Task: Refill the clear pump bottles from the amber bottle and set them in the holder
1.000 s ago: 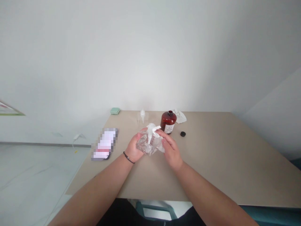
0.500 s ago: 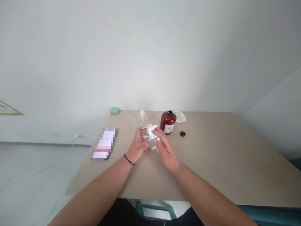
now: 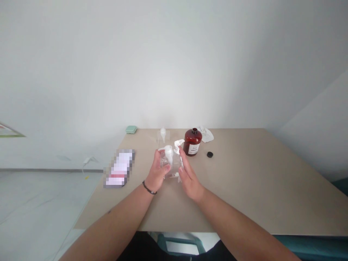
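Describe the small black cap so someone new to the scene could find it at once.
Start at the beige table and find the upright amber glass bottle beyond the hands. Just right of it lies the small black round cap, alone on bare tabletop: the only black item, flat and far smaller than the bottle.

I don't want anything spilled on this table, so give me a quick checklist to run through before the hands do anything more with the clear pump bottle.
1. Left hand grips the clear pump bottle: ok.
2. Right hand is against the bottle's other side, fingers up by the white pump head: ok.
3. Pump head fully seated on the bottle: cannot tell.
4. Amber bottle stands upright but uncapped, close behind the hands: not ok.
5. Its black cap lies apart on the table, out of the way: ok.
6. Liquid level in the clear bottle: cannot tell.
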A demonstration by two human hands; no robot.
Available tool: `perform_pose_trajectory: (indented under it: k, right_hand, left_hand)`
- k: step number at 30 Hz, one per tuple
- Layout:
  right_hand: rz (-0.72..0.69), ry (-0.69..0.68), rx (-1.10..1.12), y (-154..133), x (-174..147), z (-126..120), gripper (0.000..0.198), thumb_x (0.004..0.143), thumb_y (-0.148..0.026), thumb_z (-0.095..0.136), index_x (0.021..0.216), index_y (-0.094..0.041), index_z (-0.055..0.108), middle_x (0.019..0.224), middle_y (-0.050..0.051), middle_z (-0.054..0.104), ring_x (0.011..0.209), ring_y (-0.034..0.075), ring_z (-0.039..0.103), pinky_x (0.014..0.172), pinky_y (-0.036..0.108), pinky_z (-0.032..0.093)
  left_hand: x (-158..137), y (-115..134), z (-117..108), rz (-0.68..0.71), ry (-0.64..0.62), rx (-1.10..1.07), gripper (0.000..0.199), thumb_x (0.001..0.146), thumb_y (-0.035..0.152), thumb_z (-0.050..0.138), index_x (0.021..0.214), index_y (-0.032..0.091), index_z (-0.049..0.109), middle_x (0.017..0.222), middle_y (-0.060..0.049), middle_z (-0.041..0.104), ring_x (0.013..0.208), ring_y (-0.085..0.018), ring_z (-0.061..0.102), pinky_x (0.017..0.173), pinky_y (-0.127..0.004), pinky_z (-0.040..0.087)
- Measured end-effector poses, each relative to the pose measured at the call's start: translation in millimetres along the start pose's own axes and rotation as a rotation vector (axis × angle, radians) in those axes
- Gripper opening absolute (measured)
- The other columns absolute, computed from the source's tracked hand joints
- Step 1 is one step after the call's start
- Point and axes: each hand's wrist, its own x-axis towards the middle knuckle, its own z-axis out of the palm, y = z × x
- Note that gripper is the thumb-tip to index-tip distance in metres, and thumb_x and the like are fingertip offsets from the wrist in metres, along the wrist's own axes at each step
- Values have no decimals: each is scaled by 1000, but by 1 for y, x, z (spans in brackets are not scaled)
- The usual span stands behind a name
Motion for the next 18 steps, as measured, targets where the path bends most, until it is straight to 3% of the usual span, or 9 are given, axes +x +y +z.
perform_pose_trajectory:
  k: [6, 9, 12, 15, 18]
  right_hand:
    - [131, 113, 118, 11, 1, 7, 58, 102, -56, 33, 155, -33, 33, 163, 1, 34, 151, 21, 30, 125, 49, 24]
    - [142, 149, 227, 9, 5, 9, 58, 101, -60, 26, 147, -30, 45, 151, 4, 51, 141, 22, 47, 120, 46, 37]
    - [156, 183, 305, 10, 5, 12, 59, 101, -62, 23, 138, -26, 51, 137, 7, 62, 128, 23, 59, 112, 44, 48]
    - [184, 272, 259, 17, 3, 12, 60, 100, -63, 25, 141, -25, 47, 140, 9, 59, 130, 24, 58, 112, 45, 48]
    - [145, 287, 115, 23, 1, 9, 63, 101, -63, 20, 151, -28, 35, 149, 9, 51, 138, 24, 51, 114, 46, 45]
  left_hand:
    - [0, 5, 0, 159, -100, 163, 62, 65, 30, 87, 120, 26, 58, 117, -4, 60, 106, -23, 57, 94, -31, 46]
    - [3, 7, 0, 255, -161, 216, 63, 60, 28, 89, 117, 24, 62, 127, -6, 52, 120, -27, 49, 104, -34, 41]
    - [7, 10, -4, 243, -192, 245, 67, 54, 26, 93, 115, 24, 65, 131, -7, 50, 130, -31, 42, 113, -37, 34]
    - [11, 10, -7, 216, -181, 350, 74, 55, 24, 93, 124, 25, 64, 130, -7, 51, 132, -32, 41, 117, -39, 29]
    - [11, 6, -9, 258, -135, 465, 71, 68, 26, 86, 134, 26, 59, 131, -8, 54, 129, -29, 46, 116, -38, 32]
